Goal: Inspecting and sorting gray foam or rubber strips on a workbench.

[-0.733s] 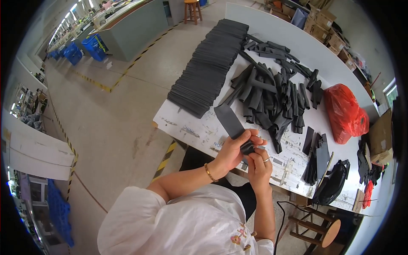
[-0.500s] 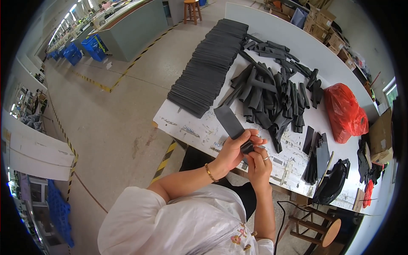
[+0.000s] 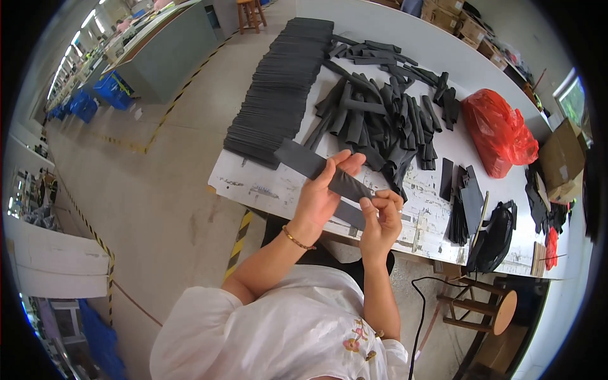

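Note:
A flat black strip (image 3: 299,158) stretches slantwise between my hands above the table's front edge. My left hand (image 3: 322,193) holds it around the middle, thumb on the near side and fingers behind. At its right end, my right hand (image 3: 381,223) pinches the strip between thumb and fingers. Beneath the hands, another flat dark grey piece (image 3: 349,214) lies by the table edge. Past the strip's far left end is a long row of tightly layered black pieces (image 3: 278,82). A loose heap of curled black pieces (image 3: 373,117) lies beyond my hands.
The white table (image 3: 247,187) has a raised panel along its back. To the right are a red plastic bag (image 3: 497,133), several flat dark strips (image 3: 465,202), a black bag (image 3: 494,237) and a cardboard box (image 3: 562,161). A wooden stool (image 3: 503,311) stands below the table edge.
My hands have moved apart, and more of the strip now shows between them. Its far end has swung from pointing up to lying over to the left. The head view has shifted.

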Demonstrator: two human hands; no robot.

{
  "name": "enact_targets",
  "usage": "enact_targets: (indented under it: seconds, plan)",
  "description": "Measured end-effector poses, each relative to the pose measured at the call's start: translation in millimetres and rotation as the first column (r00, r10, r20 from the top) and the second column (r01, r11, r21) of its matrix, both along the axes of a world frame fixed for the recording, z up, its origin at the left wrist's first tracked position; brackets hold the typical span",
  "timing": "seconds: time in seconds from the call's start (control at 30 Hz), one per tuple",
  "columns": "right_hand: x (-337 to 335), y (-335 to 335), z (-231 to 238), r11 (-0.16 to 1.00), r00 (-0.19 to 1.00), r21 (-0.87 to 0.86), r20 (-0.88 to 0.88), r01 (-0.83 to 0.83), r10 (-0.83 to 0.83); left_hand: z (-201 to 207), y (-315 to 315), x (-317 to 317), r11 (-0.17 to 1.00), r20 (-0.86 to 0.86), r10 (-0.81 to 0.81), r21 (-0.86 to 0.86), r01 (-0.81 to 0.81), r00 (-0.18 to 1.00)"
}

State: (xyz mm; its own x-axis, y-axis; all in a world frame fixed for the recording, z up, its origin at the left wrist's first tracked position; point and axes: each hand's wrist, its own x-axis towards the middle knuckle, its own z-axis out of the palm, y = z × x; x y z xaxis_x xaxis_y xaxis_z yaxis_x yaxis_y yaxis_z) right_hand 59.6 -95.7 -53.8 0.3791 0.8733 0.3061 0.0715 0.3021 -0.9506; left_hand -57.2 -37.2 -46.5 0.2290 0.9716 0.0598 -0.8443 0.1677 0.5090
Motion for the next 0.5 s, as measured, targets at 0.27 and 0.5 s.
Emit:
enact_targets:
  seconds: [0.27,0.5]
  plan:
    - [14,-6,9,0.953,0.849,-0.158,-0.507,-0.26,0.147,-6,-4,8,0.967,0.017,-0.16,0.204,0.154,0.987]
    - [32,-11,4,0.973,0.906,0.215,0.39,0.083,-0.163,-13,6,-31,0.983,-0.199,0.128,-0.107,-0.151,0.972]
